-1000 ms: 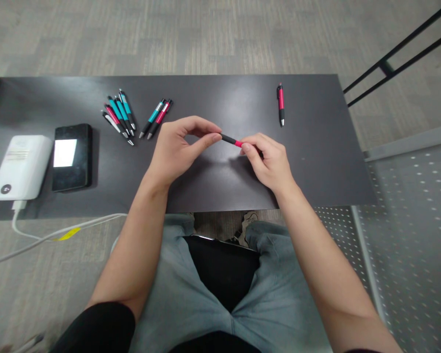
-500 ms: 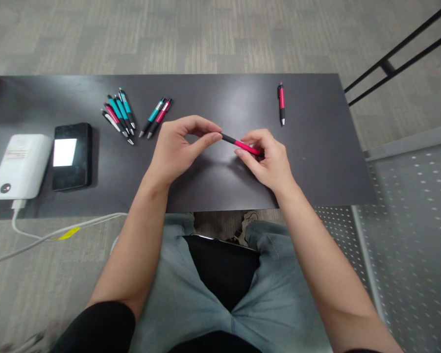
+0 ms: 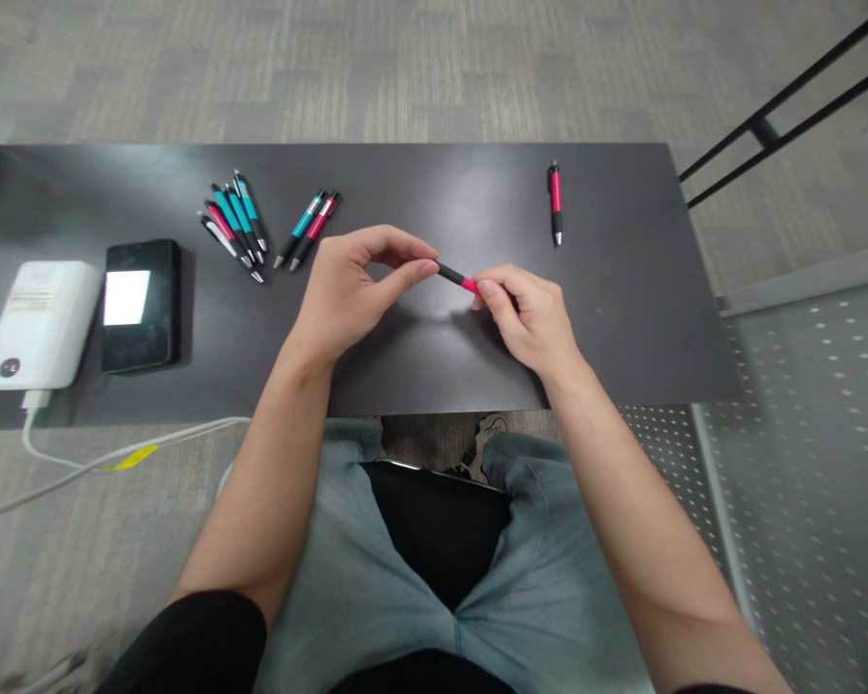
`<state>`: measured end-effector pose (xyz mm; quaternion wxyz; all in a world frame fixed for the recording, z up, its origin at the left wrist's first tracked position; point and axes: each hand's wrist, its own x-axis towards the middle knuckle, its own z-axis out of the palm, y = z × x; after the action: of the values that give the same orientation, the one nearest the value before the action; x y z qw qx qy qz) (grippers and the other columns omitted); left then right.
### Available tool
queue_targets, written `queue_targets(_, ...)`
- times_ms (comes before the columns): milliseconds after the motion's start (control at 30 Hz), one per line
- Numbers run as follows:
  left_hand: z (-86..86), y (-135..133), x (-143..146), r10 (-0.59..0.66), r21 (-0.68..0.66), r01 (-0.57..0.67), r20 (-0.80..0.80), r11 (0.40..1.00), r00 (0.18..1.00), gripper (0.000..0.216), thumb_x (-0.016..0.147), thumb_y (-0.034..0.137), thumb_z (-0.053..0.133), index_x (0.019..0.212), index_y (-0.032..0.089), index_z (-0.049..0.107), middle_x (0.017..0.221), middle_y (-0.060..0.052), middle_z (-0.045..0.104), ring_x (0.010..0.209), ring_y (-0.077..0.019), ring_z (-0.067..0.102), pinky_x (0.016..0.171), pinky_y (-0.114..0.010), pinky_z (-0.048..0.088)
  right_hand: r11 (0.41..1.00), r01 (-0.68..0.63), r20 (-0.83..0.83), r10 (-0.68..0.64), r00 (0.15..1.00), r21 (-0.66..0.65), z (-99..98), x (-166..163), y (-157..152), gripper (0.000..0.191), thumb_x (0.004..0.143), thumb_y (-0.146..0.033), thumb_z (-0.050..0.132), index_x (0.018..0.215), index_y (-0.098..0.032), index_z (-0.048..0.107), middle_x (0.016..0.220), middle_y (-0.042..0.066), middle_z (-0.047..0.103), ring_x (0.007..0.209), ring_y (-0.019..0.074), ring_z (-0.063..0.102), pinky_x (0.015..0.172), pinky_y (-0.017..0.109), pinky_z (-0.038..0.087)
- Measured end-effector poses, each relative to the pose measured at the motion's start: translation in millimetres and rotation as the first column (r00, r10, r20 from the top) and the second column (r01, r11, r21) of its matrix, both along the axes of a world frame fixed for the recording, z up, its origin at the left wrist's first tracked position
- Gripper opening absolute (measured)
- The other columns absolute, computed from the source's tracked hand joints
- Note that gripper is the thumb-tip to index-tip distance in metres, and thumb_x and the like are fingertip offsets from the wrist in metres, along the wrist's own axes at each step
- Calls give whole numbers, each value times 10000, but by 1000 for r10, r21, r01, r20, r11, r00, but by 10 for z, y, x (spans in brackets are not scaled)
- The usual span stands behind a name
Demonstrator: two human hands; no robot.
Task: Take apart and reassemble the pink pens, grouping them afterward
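Between my hands, above the dark table (image 3: 420, 376), is a red pen (image 3: 454, 275) with a black grip. My left hand (image 3: 366, 284) pinches the tip end between thumb and fingers. My right hand (image 3: 525, 313) is closed around the red barrel, hiding the pen's rear end. Left of my hands lie a teal pen (image 3: 302, 229) and another red pen (image 3: 316, 228), side by side. Farther left is a fanned bunch of several pens (image 3: 237, 224) in teal, red and white. A single red pen (image 3: 556, 202) lies at the right, toward the far edge.
A white power bank (image 3: 41, 323) with a plugged-in white cable (image 3: 116, 455) stands at the table's left. Beside it lies a black device (image 3: 141, 308) with a bright screen. A black metal rail (image 3: 767, 135) and a perforated grey panel (image 3: 817, 414) are on the right.
My right hand's fingers have closed in around the red barrel, nearer the black grip, covering more of it. My left hand keeps its pinch in place.
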<state>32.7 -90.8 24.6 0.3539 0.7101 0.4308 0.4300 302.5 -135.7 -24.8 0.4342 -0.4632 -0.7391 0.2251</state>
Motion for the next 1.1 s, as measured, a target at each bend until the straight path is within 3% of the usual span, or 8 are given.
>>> queue_targets(167,-43,29,10,-30,-17,32,90,999,995,385,972,640,1050,983,268,951,1002,-76,932,937,-270,874,957,-398,739,1000,13,-31,-13,999,19,-13,-8,-10,509,1161,-801,781,1209,-295,815,1006,30,825,812,219,691,846,379,620)
queue_targets(300,-85,30,84,-42,-101,61,182,993,982,502,901,694,1126,1032,260,909,1039,-77,919,990,-265,892,961,-386,736,999,30,-46,-28,999,42,-26,-5,-12,456,1215,-740,719,1187,-290,788,993,25,794,800,205,666,842,376,611)
queue_targets(433,-139,-10,225,-6,-151,51,285,987,959,541,926,742,1111,1010,268,865,1060,-68,916,998,-240,900,936,-382,729,998,52,-62,-49,997,44,-1,-8,-8,503,1205,-790,704,1137,-297,777,1002,42,800,815,224,672,850,406,626)
queue_targets(700,-253,-78,381,14,-111,38,430,993,903,575,915,796,1104,1002,275,878,1121,-81,956,1065,-258,925,1020,-430,764,1000,2,-115,-2,993,4,61,-5,-12,522,1240,-774,670,1075,-291,778,898,17,816,732,201,700,826,386,630)
queue_targets(867,-258,-93,400,-6,-101,57,444,993,896,560,923,794,1097,1031,287,884,1128,-74,957,1054,-255,920,1023,-439,770,994,-41,-147,27,989,-97,53,1,-14,587,1198,-870,692,1105,-298,785,837,-15,798,645,177,647,721,348,599)
queue_targets(1100,-260,-149,534,37,-210,77,488,975,872,590,890,796,1112,1088,307,850,1198,-69,962,1071,-262,917,1018,-450,771,1000,-7,-193,2,981,-28,19,-30,-15,515,1184,-819,754,1139,-306,765,888,0,828,715,197,720,760,372,627)
